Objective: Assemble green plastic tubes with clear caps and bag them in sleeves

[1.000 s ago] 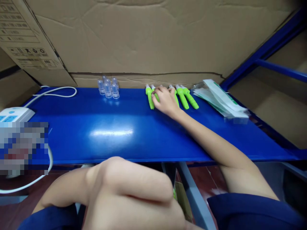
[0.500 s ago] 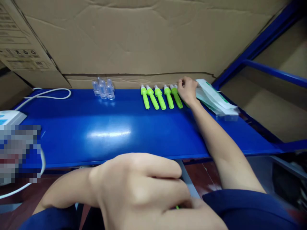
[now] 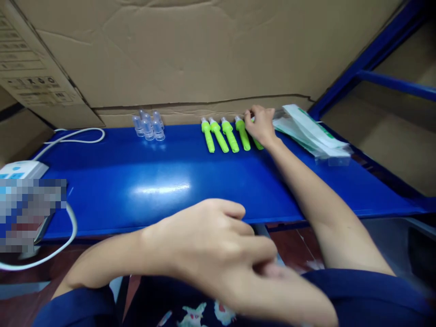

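Several lime-green sticks (image 3: 230, 136) with clear tips lie in a row at the back of the blue shelf (image 3: 204, 177). My right hand (image 3: 260, 123) is at the row's right end, fingers pinched near the top of the last visible stick. Only that stick's lower end (image 3: 258, 145) shows; the hand covers the rest. Close to the camera, my left hand (image 3: 221, 254) is turned back-up in front of the shelf edge. Its fingers are curled in, and whatever they hold is hidden. Farther left stand several clear plastic caps (image 3: 149, 127) in a cluster.
White-and-green plastic packaging (image 3: 311, 129) lies right of my right hand. At the left are a white power strip (image 3: 29, 170) and its looping cable (image 3: 73, 222). Cardboard (image 3: 204, 59) walls the back, and a blue metal frame (image 3: 378, 59) rises at the right.
My right hand has shifted left along the row, now covering most of the last visible stick. My left hand has turned and moved slightly right; a green bit seen inside it earlier is now hidden.
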`<state>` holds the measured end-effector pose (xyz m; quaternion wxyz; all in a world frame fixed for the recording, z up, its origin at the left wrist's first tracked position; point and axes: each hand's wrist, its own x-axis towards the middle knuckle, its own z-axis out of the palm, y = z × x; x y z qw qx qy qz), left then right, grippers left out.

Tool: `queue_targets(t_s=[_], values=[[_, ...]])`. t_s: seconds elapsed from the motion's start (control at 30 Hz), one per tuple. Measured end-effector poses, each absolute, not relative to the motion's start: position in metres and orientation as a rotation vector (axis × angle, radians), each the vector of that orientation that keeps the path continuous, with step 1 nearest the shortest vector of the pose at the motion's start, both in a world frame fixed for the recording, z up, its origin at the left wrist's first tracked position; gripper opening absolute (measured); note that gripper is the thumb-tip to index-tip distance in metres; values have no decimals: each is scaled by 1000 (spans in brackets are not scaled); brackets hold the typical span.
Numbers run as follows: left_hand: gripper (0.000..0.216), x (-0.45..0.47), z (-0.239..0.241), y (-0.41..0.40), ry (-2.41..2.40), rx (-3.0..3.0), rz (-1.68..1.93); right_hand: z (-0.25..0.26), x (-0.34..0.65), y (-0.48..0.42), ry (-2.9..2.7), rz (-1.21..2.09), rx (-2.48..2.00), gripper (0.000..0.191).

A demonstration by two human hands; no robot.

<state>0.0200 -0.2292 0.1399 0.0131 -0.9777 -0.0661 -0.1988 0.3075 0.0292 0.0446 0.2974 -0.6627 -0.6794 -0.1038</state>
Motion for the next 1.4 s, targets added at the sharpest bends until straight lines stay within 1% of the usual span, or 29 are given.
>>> queue_targets(t_s=[0.07, 0.2, 0.33, 0.47, 0.53, 0.63, 0.77, 0.83, 0.93, 1.07, 1.23, 1.4], values=[[20, 25, 135, -209, -257, -3021, -541, 44, 302, 29, -1825, -293, -1732, 36], [23, 23, 128, -154, -759, -2913, -517, 45, 288, 24, -1904, -283, -1662, 43], [29, -1, 130, -71, -1278, -2838, -440, 51, 267, 11, -2014, -256, -1643, 36], [34, -44, 139, -2, -1634, -2598, -256, 56, 249, -3, -2094, -239, -1585, 30], [40, -62, 143, 16, -1678, -2492, -121, 57, 241, -7, -2123, -233, -1554, 29], [42, -75, 148, 27, -1729, -2454, 66, 58, 232, -8, -2168, -215, -1560, 28], [43, -73, 150, 31, -1811, -2458, 207, 64, 215, 0, -2226, -214, -1602, 27], [44, -71, 150, 33, -1784, -2433, 242, 69, 204, 6, -2246, -188, -1673, 29], [49, -71, 147, 36, -1770, -2387, 296, 75, 186, 19, -2222, -91, -1856, 39], [50, -74, 139, 39, -1783, -2375, 300, 73, 168, 48, -2151, -23, -1964, 49], [49, -79, 127, 43, -1755, -2445, 224, 63, 156, 76, -2137, -23, -1981, 43], [39, -76, 121, 45, -1756, -2504, 152, 62, 142, 79, -2158, 20, -2107, 48]])
